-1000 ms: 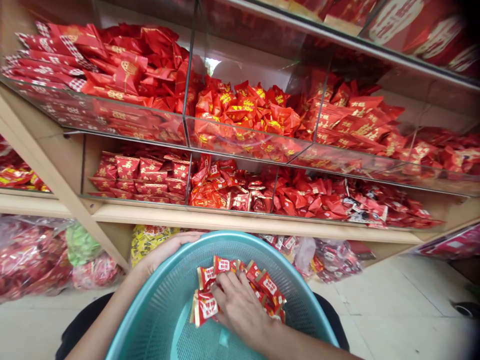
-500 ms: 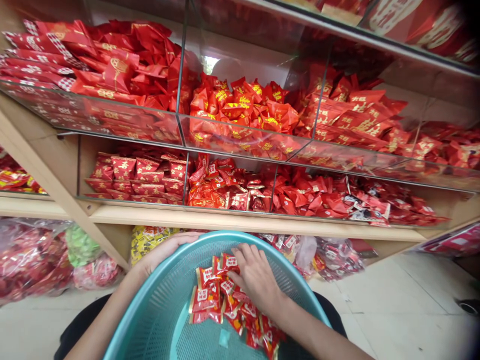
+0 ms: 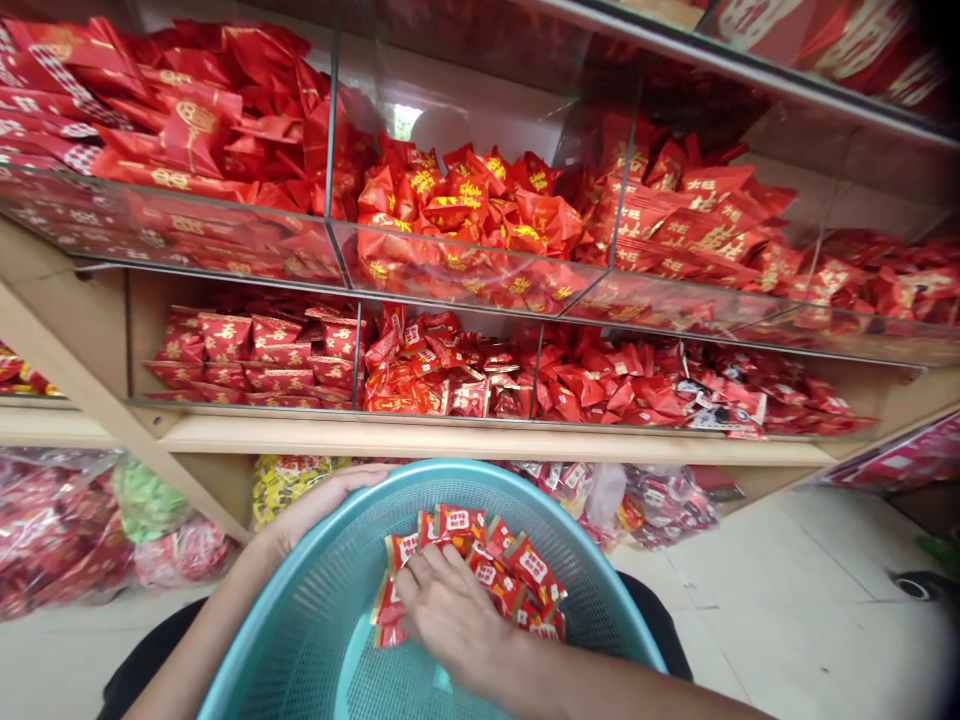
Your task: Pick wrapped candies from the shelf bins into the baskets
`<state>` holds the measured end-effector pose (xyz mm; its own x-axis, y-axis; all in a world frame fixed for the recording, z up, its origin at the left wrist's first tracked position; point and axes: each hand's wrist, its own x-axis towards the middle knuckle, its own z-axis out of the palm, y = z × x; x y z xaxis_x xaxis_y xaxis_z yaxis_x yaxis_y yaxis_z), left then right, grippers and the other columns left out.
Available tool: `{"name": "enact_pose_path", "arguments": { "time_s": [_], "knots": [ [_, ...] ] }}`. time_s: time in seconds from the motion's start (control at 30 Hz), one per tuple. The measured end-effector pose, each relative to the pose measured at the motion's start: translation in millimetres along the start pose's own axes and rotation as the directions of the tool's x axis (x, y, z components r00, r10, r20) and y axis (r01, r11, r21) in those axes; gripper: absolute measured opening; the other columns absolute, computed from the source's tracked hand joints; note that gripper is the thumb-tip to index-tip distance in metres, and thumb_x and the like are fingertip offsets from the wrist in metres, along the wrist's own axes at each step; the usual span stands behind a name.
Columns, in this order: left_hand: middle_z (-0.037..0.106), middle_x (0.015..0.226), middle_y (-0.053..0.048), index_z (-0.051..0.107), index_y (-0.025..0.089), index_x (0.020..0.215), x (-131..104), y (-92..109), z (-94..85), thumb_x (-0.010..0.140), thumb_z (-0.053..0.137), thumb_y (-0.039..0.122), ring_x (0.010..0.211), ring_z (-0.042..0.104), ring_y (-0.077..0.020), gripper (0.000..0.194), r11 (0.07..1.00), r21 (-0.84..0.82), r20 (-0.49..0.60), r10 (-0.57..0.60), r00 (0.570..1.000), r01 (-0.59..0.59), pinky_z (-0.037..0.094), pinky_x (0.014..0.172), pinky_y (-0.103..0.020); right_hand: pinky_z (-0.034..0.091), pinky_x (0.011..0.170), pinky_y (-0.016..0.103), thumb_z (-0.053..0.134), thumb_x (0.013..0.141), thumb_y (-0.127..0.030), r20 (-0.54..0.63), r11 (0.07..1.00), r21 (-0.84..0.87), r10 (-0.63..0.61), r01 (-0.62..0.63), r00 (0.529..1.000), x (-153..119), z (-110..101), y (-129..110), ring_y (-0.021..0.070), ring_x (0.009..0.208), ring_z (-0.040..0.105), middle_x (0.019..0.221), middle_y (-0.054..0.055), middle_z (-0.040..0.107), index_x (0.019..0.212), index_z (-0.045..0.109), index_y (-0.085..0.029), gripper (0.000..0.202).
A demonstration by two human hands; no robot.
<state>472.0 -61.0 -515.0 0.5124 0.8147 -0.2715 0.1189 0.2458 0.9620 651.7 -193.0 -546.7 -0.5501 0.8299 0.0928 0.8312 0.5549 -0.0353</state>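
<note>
Packets (image 3: 491, 575) lie bunched toward the far edge of the basket (image 3: 300, 620), under and beside the right hand (image 3: 442, 605), which curls over them (whether it grasps any, I cannot tell). The left hand (image 3: 319, 507) lies along the far-left edge, its grip unclear. Handling packets seems the step underway; the next move likely calls for a steady basket.
</note>
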Motion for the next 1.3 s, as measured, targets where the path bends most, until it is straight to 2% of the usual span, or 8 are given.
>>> {"name": "enact_pose_path", "arguments": {
  "time_s": [0.13,0.3,0.5,0.73,0.97,1.07,1.17,1.3],
  "knots": [
    [0.063,0.115,-0.004,0.062,0.018,0.111,-1,4,5.7,0.072,0.060,0.029,0.110,0.054,-0.0225,0.041,0.996,-0.086,0.062,-0.035,0.997,0.040,0.032,0.103,-0.034,0.039,0.087,0.034,0.058,0.080,-0.036,0.034,0.995,0.093,-0.026,0.022,0.999,-9,-35,17,0.0210,0.094,0.051,0.094,0.004,0.058,0.093,0.051,-0.017,0.024],
    [0.060,0.119,-0.004,0.061,0.018,0.111,-3,5,7.1,0.071,0.061,0.028,0.110,0.054,-0.0228,0.041,0.989,-0.140,0.095,-0.034,0.995,0.047,0.034,0.102,-0.034,0.039,0.082,0.033,0.061,0.080,-0.033,0.030,0.987,0.149,0.054,-0.058,0.998,-25,-61,48,0.0184,0.088,0.050,0.092,0.001,0.057,0.086,0.048,-0.020,0.019],
    [0.055,0.126,-0.004,0.062,0.018,0.110,4,-7,-3.1,0.071,0.061,0.029,0.125,0.039,-0.0223,0.041,0.999,-0.040,0.055,-0.007,0.998,0.009,0.028,0.106,-0.033,0.039,0.077,0.033,0.061,0.080,-0.028,0.026,0.986,0.091,0.139,-0.141,0.990,-38,-55,68,0.0187,0.085,0.050,0.091,0.002,0.057,0.084,0.047,-0.020,0.017],
    [0.061,0.118,-0.001,0.064,0.021,0.107,-1,1,3.1,0.070,0.061,0.031,0.111,0.053,-0.0223,0.038,0.999,-0.048,0.050,-0.014,0.999,0.016,0.031,0.104,-0.034,0.039,0.075,0.032,0.057,0.083,-0.030,-0.026,0.990,0.077,0.120,-0.118,0.992,-39,-65,77,0.0187,0.085,0.051,0.088,0.001,0.057,0.086,0.048,-0.021,0.013],
    [0.060,0.119,0.000,0.063,0.021,0.109,1,2,3.0,0.070,0.059,0.030,0.114,0.051,-0.0217,0.040,0.999,-0.032,0.070,0.001,0.998,0.002,0.030,0.105,-0.033,0.041,0.073,0.034,0.055,0.083,-0.028,-0.144,0.968,-0.005,0.246,-0.249,0.958,-42,-57,96,0.0210,0.082,0.053,0.084,0.004,0.057,0.089,0.050,-0.020,0.012],
    [0.057,0.124,-0.001,0.061,0.020,0.112,0,3,3.4,0.071,0.058,0.030,0.119,0.046,-0.0219,0.042,1.000,-0.008,0.085,0.016,0.996,-0.016,0.026,0.108,-0.033,0.042,0.075,0.036,0.056,0.083,-0.029,-0.151,0.962,-0.048,0.261,-0.270,0.954,-42,-52,93,0.0226,0.085,0.053,0.088,0.006,0.057,0.091,0.051,-0.019,0.014],
    [0.057,0.123,-0.003,0.059,0.018,0.115,-1,5,4.5,0.072,0.058,0.030,0.117,0.048,-0.0233,0.045,0.999,-0.041,0.095,0.004,0.995,-0.001,0.028,0.106,-0.035,0.043,0.074,0.036,0.052,0.085,-0.029,-0.175,0.963,-0.043,0.254,-0.265,0.951,-40,-53,78,0.0217,0.084,0.053,0.093,0.007,0.056,0.091,0.052,-0.018,0.012],
    [0.058,0.122,-0.004,0.060,0.020,0.114,1,5,5.7,0.072,0.058,0.033,0.112,0.052,-0.0242,0.044,0.999,-0.034,0.088,-0.015,0.996,0.018,0.030,0.105,-0.038,0.044,0.076,0.035,0.054,0.083,-0.028,-0.075,0.997,-0.013,0.069,-0.071,0.995,-30,-43,39,0.0205,0.083,0.052,0.087,0.004,0.057,0.086,0.054,-0.019,0.010]
  ]
}}
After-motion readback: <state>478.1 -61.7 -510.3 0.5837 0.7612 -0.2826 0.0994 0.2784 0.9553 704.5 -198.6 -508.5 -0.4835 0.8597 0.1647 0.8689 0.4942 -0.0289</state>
